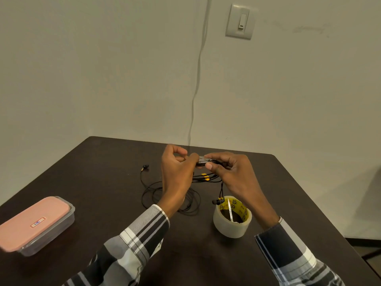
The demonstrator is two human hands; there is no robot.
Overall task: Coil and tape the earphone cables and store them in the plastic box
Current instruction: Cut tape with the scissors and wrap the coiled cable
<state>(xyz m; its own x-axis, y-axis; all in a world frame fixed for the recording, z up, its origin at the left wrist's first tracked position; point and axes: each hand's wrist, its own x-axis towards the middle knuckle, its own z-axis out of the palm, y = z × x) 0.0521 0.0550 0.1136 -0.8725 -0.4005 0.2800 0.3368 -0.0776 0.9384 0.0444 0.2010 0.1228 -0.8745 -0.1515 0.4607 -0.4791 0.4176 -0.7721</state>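
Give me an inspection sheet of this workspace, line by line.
Surface: dark brown wooden table, set against the wall.
Job's things: coiled black earphone cable bundle held above the table, clear tape on it; second black earphone cable lying loose; clear plastic box with pink lid, closed, at the table's left edge; roll of clear tape with yellow printed core, upright.
Clutter: nothing seen.
Grippers: left hand and right hand both pinch the bundle.
Cables: loose cable's earbud lies apart; two earbuds hang from the bundle by the roll.
Surroundings: plain wall, white wall switch, pale cord running down.
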